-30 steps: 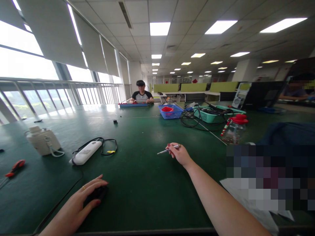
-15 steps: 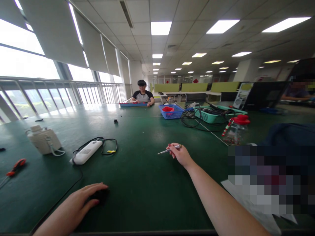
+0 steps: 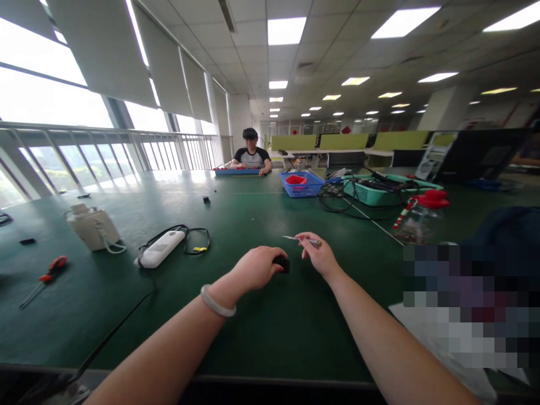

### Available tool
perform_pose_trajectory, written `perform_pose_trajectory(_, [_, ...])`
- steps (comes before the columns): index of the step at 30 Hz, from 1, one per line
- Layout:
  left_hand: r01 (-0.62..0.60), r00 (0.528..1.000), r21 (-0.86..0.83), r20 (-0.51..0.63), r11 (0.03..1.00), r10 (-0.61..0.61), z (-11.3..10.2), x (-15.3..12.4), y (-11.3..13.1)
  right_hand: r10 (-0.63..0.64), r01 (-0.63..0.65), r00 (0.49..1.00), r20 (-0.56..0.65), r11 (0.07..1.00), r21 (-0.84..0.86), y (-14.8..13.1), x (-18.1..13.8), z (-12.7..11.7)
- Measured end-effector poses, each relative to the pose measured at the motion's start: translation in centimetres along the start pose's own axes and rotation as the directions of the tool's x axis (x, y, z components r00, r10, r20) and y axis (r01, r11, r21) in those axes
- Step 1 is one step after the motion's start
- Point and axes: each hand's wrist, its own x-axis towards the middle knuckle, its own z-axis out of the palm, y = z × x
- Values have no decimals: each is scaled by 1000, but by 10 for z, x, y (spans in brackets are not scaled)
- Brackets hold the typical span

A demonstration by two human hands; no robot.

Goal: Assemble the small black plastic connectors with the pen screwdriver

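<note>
My left hand (image 3: pixel 255 266) is closed round a small black object (image 3: pixel 282 263), holding it just above the green table (image 3: pixel 253 320) in the middle of the view. My right hand (image 3: pixel 319 256) is right beside it, pinching a thin silver screwdriver (image 3: pixel 300 239) whose tip points left. The two hands nearly touch. A pale bangle (image 3: pixel 216 302) sits on my left wrist.
A white power strip (image 3: pixel 161 248) with a black cable lies to the left, beyond it a cream appliance (image 3: pixel 93 226) and a red-handled tool (image 3: pixel 51 268). A jar with a red lid (image 3: pixel 419 218), a blue basket (image 3: pixel 302 184) and a green basket (image 3: pixel 379 192) stand further back. Another person (image 3: pixel 250 155) sits at the far end.
My left hand lifted the black object from the near left of the table and carried it forward to my right hand. The view shifted slightly right.
</note>
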Motion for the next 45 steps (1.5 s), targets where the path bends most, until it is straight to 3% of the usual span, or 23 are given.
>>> perform_pose_trajectory(3, [86,995,50,-54,995,-83,15,28,-13,-17,15,999,-35,999,-49,-3,-1,0])
perform_pose_trajectory(8, [213,977,55,-26,975,-212,32,53,-29,-32,23,993,-111,996,-87,-8,-3,-2])
perform_pose_trajectory(12, [198,977,-3,-72,980,-198,42,55,-36,-115,98,987,-116,985,-142,-20,-7,-2])
perform_pose_trajectory(18, [46,990,-31,-133,998,-50,47,50,-54,-190,182,982,-9,955,-233,-33,-12,4])
perform_pose_trajectory(23, [74,989,-77,-120,994,-83,48,49,-62,-207,227,974,95,926,-302,-35,-14,9])
perform_pose_trajectory(34, [83,985,-141,-139,986,-103,53,49,-64,-296,329,944,144,861,-388,-37,-17,14])
perform_pose_trajectory(40, [49,983,-154,-168,987,-75,56,51,-67,-427,494,868,254,680,-543,-41,-23,24])
perform_pose_trajectory(45, [64,982,-178,-162,982,-93,57,51,-69,-460,533,835,300,546,-646,-49,-30,38])
